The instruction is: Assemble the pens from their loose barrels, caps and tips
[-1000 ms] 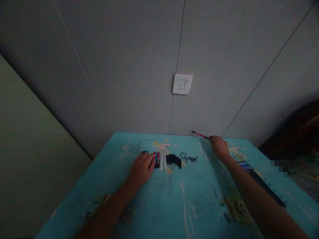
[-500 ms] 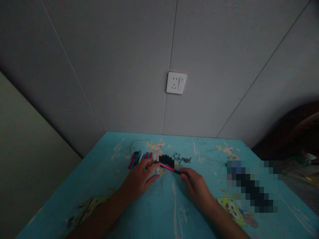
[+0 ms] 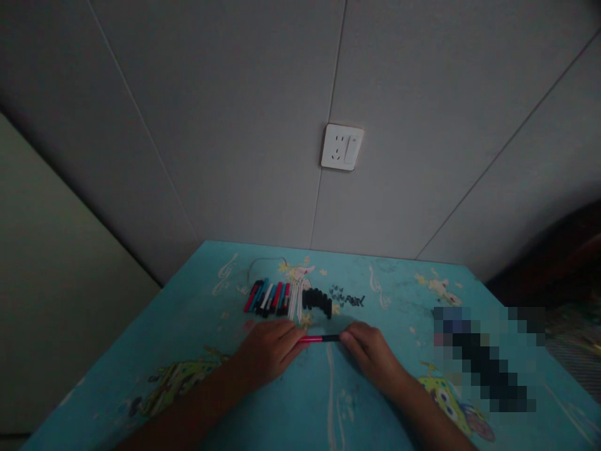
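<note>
Left hand (image 3: 271, 351) and right hand (image 3: 369, 351) were clamped on one pen (image 3: 319, 339)!
Nearly level it lay, side to side, pink stretch leftward, black end rightward, slim and straight, nearer than the lined-up markers (image 3: 267, 297), thin white sticks (image 3: 295, 300) and stubby black tubes (image 3: 317, 299). Printed blue tabletop (image 3: 282, 419) spread wide rightward and nearward; its straight back edge ran along the panelled wall (image 3: 253, 156).

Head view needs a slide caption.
Left hand and right hand hold a pink-and-black pen over a blue table.
</note>
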A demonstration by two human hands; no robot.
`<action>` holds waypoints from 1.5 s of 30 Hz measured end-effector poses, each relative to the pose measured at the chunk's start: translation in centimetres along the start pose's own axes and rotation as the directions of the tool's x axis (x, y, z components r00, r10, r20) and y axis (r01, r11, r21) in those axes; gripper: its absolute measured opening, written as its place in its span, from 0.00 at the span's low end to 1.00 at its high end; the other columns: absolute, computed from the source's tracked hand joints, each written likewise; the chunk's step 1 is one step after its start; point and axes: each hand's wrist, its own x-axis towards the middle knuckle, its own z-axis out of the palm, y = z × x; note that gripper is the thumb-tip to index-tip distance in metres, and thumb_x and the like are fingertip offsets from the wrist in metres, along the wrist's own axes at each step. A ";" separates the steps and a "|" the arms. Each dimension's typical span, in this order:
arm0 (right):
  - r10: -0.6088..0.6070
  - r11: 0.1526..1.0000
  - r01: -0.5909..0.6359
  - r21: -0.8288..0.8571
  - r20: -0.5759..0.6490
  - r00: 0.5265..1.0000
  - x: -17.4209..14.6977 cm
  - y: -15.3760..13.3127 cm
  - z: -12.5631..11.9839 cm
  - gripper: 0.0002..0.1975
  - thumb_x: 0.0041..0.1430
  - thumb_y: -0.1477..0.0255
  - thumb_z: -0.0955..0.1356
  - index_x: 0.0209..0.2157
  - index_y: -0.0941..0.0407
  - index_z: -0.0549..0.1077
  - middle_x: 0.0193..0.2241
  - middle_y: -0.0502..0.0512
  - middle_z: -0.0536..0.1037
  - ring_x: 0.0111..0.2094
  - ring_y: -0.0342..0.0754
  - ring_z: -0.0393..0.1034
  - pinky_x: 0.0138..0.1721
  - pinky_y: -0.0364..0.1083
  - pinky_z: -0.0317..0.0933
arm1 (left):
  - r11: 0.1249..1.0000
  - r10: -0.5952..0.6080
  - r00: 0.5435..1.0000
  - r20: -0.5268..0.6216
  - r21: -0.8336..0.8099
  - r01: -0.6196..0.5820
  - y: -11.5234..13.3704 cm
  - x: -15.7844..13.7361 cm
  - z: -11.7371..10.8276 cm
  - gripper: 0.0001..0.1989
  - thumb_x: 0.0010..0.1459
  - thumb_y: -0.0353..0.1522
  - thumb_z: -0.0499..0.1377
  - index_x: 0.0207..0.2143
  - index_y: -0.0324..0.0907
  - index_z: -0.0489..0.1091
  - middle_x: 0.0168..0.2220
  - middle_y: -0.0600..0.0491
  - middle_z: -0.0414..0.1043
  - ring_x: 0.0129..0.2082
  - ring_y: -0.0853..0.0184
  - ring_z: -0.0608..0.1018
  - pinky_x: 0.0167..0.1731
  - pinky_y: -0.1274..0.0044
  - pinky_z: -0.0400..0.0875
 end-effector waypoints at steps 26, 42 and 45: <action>-0.267 0.955 0.260 -0.144 -0.030 0.963 0.1 -1.2 -1.1 0.12 0.67 0.65 0.63 0.46 0.54 0.74 0.37 0.57 0.78 0.39 0.51 0.70 0.43 0.50 0.61 | 0.990 -0.070 0.990 0.122 -0.114 0.084 -0.3 -0.2 0.2 0.11 0.67 0.35 0.50 0.37 0.42 0.70 0.25 0.54 0.73 0.24 0.68 0.76 0.25 0.78 0.63; -0.198 0.980 0.196 -0.027 -0.086 0.976 0.0 -1.1 -0.7 0.09 0.67 0.67 0.63 0.41 0.55 0.74 0.36 0.56 0.77 0.38 0.49 0.71 0.43 0.48 0.64 | 0.996 -0.053 0.995 0.090 -0.071 0.060 -0.2 -0.3 0.2 0.09 0.66 0.33 0.51 0.39 0.41 0.70 0.26 0.54 0.74 0.24 0.68 0.76 0.25 0.78 0.65; -0.171 0.983 0.175 0.046 -0.083 0.982 0.0 -1.4 -0.7 0.09 0.66 0.66 0.65 0.43 0.55 0.73 0.37 0.57 0.76 0.39 0.49 0.71 0.42 0.48 0.66 | 0.995 -0.059 0.996 0.066 -0.073 0.064 -0.2 -0.3 0.3 0.09 0.66 0.33 0.51 0.40 0.41 0.70 0.28 0.53 0.75 0.25 0.68 0.77 0.26 0.78 0.66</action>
